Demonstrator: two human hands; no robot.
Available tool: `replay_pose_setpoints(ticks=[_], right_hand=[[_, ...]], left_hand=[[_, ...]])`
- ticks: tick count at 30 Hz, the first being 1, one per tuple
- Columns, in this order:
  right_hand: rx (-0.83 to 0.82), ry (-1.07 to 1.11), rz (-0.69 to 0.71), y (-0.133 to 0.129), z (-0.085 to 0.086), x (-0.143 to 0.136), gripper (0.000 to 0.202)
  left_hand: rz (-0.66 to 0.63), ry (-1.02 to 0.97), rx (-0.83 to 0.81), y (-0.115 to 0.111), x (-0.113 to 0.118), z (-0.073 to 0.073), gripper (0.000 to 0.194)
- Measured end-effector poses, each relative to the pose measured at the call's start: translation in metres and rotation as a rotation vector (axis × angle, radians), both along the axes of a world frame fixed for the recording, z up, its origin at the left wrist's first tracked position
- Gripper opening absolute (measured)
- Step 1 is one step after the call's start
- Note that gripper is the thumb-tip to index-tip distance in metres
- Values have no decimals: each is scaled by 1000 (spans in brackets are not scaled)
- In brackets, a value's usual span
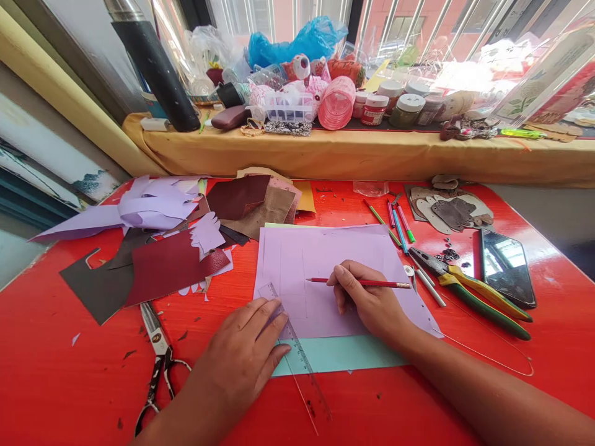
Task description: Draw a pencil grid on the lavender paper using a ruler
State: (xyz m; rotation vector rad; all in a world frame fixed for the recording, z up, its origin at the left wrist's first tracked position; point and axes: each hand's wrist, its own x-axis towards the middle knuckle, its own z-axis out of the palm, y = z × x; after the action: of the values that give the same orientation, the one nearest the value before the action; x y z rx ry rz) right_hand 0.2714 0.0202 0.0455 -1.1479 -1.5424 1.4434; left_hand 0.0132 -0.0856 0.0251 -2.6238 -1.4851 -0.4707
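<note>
A sheet of purple paper (325,248) lies in front of me with several thin pencil lines on it. A pale turquoise sheet (334,356) shows from under its near edge. My left hand (253,337) grips a clear plastic ruler (302,356), fingers over it and thumb at its edge. The ruler slants across the sheets, its near end past them over the table. In my right hand (360,291) is a red pencil (381,284), held between thumb and fingers. Its tip points left, near a drawn line, and seems slightly above the paper.
Scissors (160,347) lie at left below dark leather pieces (162,263) and purple scraps (153,204). To the right are pliers (465,285), a phone (506,266), coloured pens (400,223) and leather cut-outs (450,210). Jars (374,110) and bags crowd the windowsill behind the red table (69,378).
</note>
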Motion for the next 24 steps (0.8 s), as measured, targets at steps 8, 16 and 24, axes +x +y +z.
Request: replay_pose_setpoints(ticks=[8,16,24], right_hand=[[8,-9,10,0,1,0,46],[-2,-13,25,0,-2,1,51],[4,-16,9,0,-2,2,50]], left_hand=[[-23,8,-6,0,-1,1,38],[-55,35,10,2,-1,4,44],[-13,-52,-113,0,-8,-4,40]])
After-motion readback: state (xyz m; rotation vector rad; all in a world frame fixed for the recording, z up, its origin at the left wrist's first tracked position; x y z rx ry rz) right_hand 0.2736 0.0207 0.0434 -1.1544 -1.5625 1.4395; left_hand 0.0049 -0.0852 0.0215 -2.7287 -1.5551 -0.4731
